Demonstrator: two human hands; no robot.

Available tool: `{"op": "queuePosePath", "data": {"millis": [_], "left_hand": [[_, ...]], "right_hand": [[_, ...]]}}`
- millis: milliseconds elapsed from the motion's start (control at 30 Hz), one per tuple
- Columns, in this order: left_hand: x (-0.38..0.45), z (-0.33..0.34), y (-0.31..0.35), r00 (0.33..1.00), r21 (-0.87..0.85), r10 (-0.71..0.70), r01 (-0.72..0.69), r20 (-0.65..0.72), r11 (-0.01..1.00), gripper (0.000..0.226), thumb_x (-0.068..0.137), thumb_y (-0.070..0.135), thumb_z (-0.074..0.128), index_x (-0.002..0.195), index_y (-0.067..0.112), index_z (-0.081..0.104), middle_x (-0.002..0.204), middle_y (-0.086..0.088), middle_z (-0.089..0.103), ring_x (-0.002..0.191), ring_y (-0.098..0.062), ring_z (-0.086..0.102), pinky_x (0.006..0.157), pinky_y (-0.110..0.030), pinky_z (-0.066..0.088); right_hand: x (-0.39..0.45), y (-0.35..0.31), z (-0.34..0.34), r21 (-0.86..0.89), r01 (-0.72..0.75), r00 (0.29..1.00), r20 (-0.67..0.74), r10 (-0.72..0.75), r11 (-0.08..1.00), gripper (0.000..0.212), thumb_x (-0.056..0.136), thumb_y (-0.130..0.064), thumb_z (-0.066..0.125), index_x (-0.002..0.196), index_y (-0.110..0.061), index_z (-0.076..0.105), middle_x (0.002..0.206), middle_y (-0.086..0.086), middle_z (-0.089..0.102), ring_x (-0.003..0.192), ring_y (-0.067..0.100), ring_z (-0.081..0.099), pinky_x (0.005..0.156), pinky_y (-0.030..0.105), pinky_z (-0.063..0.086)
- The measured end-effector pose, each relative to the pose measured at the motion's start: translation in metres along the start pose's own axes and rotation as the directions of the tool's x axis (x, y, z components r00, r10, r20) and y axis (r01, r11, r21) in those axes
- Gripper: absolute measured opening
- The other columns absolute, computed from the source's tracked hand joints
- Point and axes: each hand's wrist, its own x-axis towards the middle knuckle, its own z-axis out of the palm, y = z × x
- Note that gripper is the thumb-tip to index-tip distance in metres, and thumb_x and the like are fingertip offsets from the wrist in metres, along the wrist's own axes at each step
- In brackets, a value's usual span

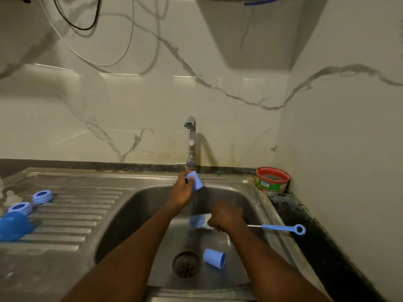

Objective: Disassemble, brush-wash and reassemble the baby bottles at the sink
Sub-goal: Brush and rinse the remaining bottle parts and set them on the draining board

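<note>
Low centre of frame: loose blue cap [214, 258] lying on its side in sink [257, 205], just right of drain [186, 264].

Mid centre: right hand [226, 217], fingers curled round brush [281, 228]; bristle end blurred, handle pointing right.

Further up, under tap [190, 140]: left hand [183, 190] gripping second cap [195, 180] by its sides.

Step likely rinsing or scrubbing this cap. Keep open end tilted to water, turn it, work bristles inside.

Left of frame: two rings [42, 196], dome lid [14, 225], clear teat [12, 198] on draining board.

Far right corner of tabletop: soap tub [273, 179].
</note>
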Motion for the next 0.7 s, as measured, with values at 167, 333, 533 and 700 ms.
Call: {"op": "queuePosePath", "data": {"millis": [167,333,533,700], "left_hand": [[0.001,-0.02,-0.009,0.963,-0.495,-0.27,0.222,-0.025,0.84,0.025,0.109,0.029,0.039,0.123,0.011,0.05,0.104,-0.017,0.062,0.082,-0.025,0.066,0.064,-0.035,0.059],[-0.001,-0.029,-0.005,0.958,-0.433,-0.284,0.242,-0.036,0.869,0.044,0.105,0.041,0.047,0.13,0.005,0.052,0.107,-0.019,0.069,0.079,-0.025,0.072,0.058,-0.026,0.058],[-0.013,-0.025,0.024,0.88,-0.765,-0.47,0.343,0.06,0.545,0.044,0.104,0.016,0.05,0.141,-0.005,0.038,0.127,-0.03,0.05,0.087,-0.035,0.06,0.064,-0.043,0.063],[-0.034,-0.021,0.041,0.874,-0.81,-0.445,0.399,0.195,0.43,0.035,0.107,0.017,0.041,0.132,-0.007,0.049,0.113,-0.029,0.061,0.091,-0.036,0.062,0.084,-0.044,0.056]], "right_hand": [[-0.002,-0.005,0.001,-0.041,0.058,0.998,-0.011,-0.058,0.998,0.024,0.095,-0.025,0.06,0.116,-0.013,0.065,0.117,0.008,0.066,0.11,0.025,0.061,0.094,0.037,0.045],[-0.01,-0.01,-0.016,0.005,0.116,0.992,-0.058,-0.115,0.993,0.036,0.105,-0.021,0.049,0.137,-0.007,0.054,0.145,0.011,0.054,0.13,0.025,0.053,0.106,0.031,0.039],[-0.028,-0.013,-0.057,0.124,0.029,0.919,-0.394,0.022,0.992,0.027,0.099,-0.036,0.054,0.117,-0.018,0.066,0.113,0.006,0.07,0.098,0.024,0.067,0.074,0.03,0.048],[-0.039,-0.022,-0.06,0.013,0.19,0.843,-0.515,-0.157,0.982,0.028,0.103,-0.036,0.045,0.126,-0.024,0.058,0.117,0.003,0.058,0.1,0.025,0.064,0.078,0.036,0.048]]}}
